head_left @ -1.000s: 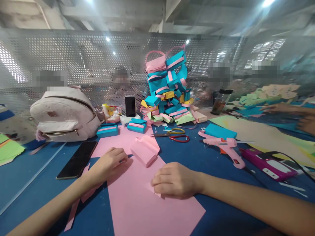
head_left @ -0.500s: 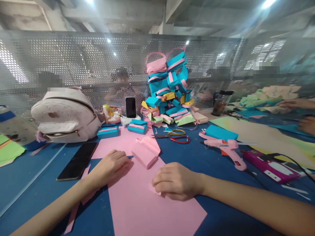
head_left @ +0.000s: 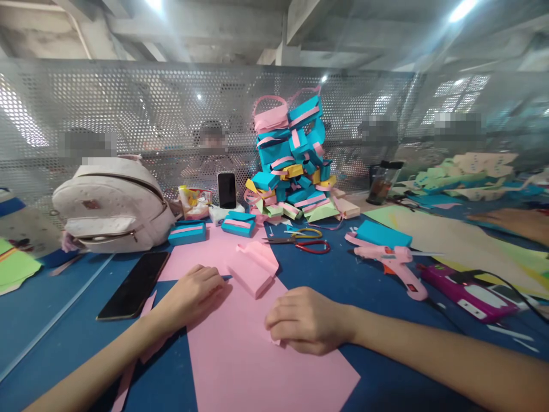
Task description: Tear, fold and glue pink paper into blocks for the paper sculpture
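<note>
A large pink paper sheet (head_left: 257, 377) lies before me on the blue table. My left hand (head_left: 201, 294) rests palm down on its left side, fingers lightly bent and holding nothing that shows. Over the sheet's right part, my right hand (head_left: 305, 320) is closed, a small pink paper piece (head_left: 275, 342) poking out below its fingertips; most of that piece is hidden. Just beyond both hands sits a folded pink paper box (head_left: 251, 272) with its flap raised, touched by neither.
Scissors (head_left: 311, 243), a pink glue gun (head_left: 398, 263) and a purple power strip (head_left: 467, 292) lie to the right. A phone (head_left: 135, 286) and white backpack (head_left: 114, 206) are left. Paper boxes (head_left: 291, 160) are piled behind. Another person's hand (head_left: 510, 220) is far right.
My two hands keep almost the same pose and place. The view has tilted slightly. At far right, the other person's hands have shifted.
</note>
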`<control>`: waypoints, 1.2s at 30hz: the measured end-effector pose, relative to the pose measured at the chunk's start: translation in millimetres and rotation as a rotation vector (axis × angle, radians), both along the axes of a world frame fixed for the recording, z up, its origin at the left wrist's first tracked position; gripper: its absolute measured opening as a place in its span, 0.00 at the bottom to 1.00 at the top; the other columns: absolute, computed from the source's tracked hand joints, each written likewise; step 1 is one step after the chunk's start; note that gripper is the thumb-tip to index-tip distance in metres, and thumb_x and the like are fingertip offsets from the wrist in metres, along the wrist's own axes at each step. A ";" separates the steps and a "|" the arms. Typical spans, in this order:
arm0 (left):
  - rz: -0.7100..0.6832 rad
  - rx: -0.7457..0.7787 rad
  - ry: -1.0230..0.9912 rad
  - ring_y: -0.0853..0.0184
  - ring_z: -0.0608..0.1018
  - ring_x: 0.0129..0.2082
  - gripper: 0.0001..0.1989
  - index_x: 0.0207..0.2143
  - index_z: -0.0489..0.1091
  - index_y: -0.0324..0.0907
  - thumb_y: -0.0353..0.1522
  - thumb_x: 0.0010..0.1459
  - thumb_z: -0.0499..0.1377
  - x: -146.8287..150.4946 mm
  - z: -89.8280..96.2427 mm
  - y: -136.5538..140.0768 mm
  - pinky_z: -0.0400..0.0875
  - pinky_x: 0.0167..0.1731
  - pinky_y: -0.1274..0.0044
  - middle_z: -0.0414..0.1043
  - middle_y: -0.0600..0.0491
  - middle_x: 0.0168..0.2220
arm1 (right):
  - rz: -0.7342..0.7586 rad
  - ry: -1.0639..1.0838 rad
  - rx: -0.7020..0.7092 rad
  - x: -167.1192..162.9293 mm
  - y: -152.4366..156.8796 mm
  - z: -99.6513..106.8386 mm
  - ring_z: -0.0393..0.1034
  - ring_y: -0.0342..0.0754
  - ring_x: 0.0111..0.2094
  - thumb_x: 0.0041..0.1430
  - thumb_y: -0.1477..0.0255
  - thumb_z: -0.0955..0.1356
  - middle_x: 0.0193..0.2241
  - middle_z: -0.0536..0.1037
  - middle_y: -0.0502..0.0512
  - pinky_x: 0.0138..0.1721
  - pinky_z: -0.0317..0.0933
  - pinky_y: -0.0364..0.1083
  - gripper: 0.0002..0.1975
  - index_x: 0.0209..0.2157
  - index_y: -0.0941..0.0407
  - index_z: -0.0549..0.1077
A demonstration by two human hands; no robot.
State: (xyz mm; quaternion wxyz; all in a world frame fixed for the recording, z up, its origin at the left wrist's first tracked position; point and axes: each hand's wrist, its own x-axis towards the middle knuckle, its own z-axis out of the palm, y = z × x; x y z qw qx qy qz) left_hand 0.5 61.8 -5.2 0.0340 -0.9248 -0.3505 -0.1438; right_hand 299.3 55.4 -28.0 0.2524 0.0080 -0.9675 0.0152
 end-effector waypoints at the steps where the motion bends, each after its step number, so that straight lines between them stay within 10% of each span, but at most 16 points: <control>1: 0.001 -0.006 -0.003 0.65 0.72 0.33 0.12 0.34 0.68 0.41 0.32 0.69 0.49 0.1 -0.2 -0.3 0.62 0.37 0.71 0.70 0.53 0.30 | 0.001 0.004 0.000 0.0 -0.1 0.1 0.71 0.47 0.38 0.67 0.70 0.60 0.41 0.79 0.55 0.37 0.60 0.45 0.09 0.41 0.56 0.70; 18: 0.064 -0.485 -0.159 0.69 0.73 0.29 0.08 0.31 0.71 0.42 0.37 0.58 0.62 -24.9 17.5 12.1 0.67 0.31 0.79 0.72 0.55 0.30 | 0.007 0.073 -0.054 0.8 1.3 1.6 0.71 0.47 0.35 0.65 0.72 0.60 0.39 0.79 0.54 0.34 0.61 0.46 0.09 0.40 0.55 0.69; 31: 0.127 -0.691 -0.206 0.70 0.75 0.29 0.03 0.31 0.71 0.42 0.27 0.56 0.57 -12.3 44.8 -5.9 0.66 0.33 0.79 0.74 0.58 0.27 | -0.068 0.188 -0.548 2.9 3.0 5.7 0.72 0.47 0.43 0.53 0.81 0.63 0.39 0.79 0.58 0.44 0.64 0.47 0.09 0.35 0.57 0.71; 36: 0.139 -0.711 -0.313 0.72 0.71 0.25 0.07 0.35 0.69 0.42 0.25 0.56 0.53 8.9 48.0 -21.4 0.66 0.31 0.80 0.69 0.60 0.24 | -0.208 0.173 -0.869 2.5 -7.6 10.3 0.67 0.40 0.26 0.56 0.78 0.65 0.32 0.79 0.53 0.26 0.59 0.39 0.06 0.35 0.58 0.73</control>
